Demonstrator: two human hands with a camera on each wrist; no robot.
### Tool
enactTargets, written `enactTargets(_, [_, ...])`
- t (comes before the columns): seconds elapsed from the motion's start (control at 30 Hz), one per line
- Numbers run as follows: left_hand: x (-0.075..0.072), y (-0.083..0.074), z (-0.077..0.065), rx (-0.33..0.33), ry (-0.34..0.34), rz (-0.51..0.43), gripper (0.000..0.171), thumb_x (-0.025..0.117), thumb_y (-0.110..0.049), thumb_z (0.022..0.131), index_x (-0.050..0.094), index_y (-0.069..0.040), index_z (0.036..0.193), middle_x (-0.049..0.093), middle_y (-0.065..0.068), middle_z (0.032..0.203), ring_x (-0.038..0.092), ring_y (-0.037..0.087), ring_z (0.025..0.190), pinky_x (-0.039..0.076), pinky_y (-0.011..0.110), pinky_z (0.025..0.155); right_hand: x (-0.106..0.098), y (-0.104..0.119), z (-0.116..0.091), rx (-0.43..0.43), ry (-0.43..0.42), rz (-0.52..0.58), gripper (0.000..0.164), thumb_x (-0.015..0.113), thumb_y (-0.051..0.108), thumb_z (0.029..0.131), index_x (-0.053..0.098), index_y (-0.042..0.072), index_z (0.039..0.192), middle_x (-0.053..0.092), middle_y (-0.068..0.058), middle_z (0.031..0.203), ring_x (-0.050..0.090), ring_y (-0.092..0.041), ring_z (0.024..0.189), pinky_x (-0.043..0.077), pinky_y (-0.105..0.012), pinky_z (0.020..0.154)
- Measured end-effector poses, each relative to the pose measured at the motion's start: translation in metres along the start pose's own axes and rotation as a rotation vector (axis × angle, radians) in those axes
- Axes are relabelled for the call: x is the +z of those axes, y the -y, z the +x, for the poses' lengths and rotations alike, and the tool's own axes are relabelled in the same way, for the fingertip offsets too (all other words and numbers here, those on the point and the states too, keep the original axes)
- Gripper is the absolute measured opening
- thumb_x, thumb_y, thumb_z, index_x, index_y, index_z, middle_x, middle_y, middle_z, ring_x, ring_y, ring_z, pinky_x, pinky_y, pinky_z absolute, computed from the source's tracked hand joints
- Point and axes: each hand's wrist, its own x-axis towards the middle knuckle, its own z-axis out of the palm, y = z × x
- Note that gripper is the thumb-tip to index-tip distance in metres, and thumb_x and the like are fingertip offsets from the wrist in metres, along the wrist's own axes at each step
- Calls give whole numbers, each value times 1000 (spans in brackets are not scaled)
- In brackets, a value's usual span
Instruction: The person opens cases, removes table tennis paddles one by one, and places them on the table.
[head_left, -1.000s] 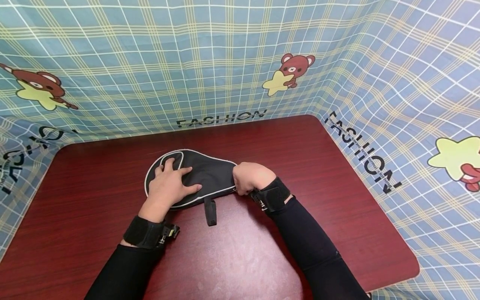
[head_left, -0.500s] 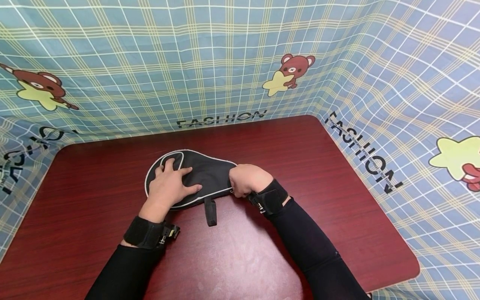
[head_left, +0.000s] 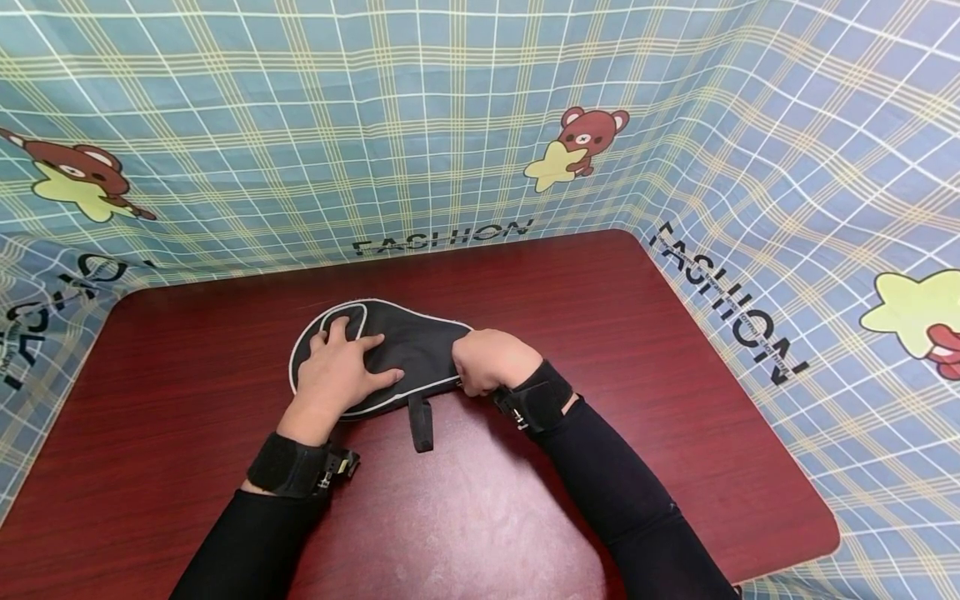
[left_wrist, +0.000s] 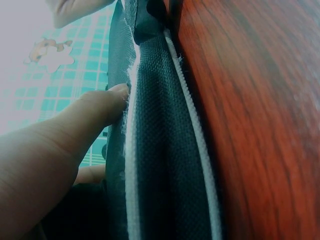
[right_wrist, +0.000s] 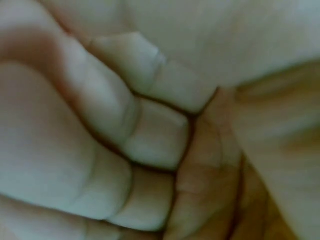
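A black table tennis paddle case [head_left: 420,342] with white piping lies flat on the table, its wide round end on the left. My left hand [head_left: 333,375] rests on that wide end, fingers spread and pressing down. In the left wrist view, the thumb [left_wrist: 102,107] touches the upper face beside the piping along the case's side. At the narrow right end, my right hand [head_left: 495,362] is curled in a pinch at the near edge, on the zipper pull, which the hand hides. The right wrist view holds only curled fingers [right_wrist: 155,130] and palm.
A short black strap [head_left: 422,423] sticks out from the case's near edge onto the dark red wooden table [head_left: 637,333]. Plaid cloth [head_left: 450,125] with printed bears hangs behind and to both sides of the table. Both wrists wear black bands [head_left: 288,465].
My right hand has slid a little to the left along the case's near edge. The left hand and the case have stayed in place.
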Motion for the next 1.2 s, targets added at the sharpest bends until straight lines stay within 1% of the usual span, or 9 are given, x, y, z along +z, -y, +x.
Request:
enactTargets(0.17, [0,0,1,-1,5,4,77,70,-67,86,57,-25,150,19,29,165,30,62,141,48,75,88,0,1,0,-19,-14,-5,33,71,6,74,63,26,49,56,12,49,58,-15,60,48,-28,62])
enactTargets(0.37, [0,0,0,2,6,8,78,70,-67,86,57,-25,150,19,29,165,30,62,141,49,74,87,1,2,1,-28,-25,-19,33,70,6,73,62,26,48,57,13,49,59,-16,60,48,-29,60])
enactTargets(0.57, [0,0,0,6,-5,8,77,70,-66,86,58,-24,149,20,29,164,30,63,140,49,75,87,2,1,2,-20,-34,-16,34,72,8,73,61,26,47,55,13,50,55,-15,58,46,-29,59])
enactTargets(0.73, [0,0,0,6,-9,8,77,71,-66,86,58,-24,149,20,29,164,30,63,141,49,75,88,1,1,1,4,-20,23,34,71,8,74,60,25,48,52,12,49,52,-14,56,42,-28,57])
enactTargets(0.83, [1,0,0,1,-4,7,78,70,-66,86,57,-24,150,20,29,164,29,62,142,48,75,88,-1,1,0,32,-17,41,30,74,12,76,64,24,51,54,12,49,54,-13,57,44,-28,58])
enactTargets(0.97, [1,0,0,-4,4,7,78,70,-65,86,56,-23,151,19,29,164,27,63,143,48,76,89,-2,0,0,52,-5,65,21,79,22,80,75,19,60,59,11,50,60,-13,59,48,-29,62])
enactTargets(1.07, [1,-1,1,-5,8,7,78,71,-65,87,56,-23,151,19,29,164,25,63,144,48,76,90,-3,-2,1,47,9,88,21,78,26,84,80,16,65,61,10,49,62,-13,59,49,-30,62])
enactTargets(1.2, [0,-2,1,-7,12,7,78,70,-65,87,55,-23,151,18,29,165,25,63,144,47,76,90,-4,-6,3,39,-6,107,26,76,31,87,81,17,65,61,9,49,62,-13,57,47,-29,59])
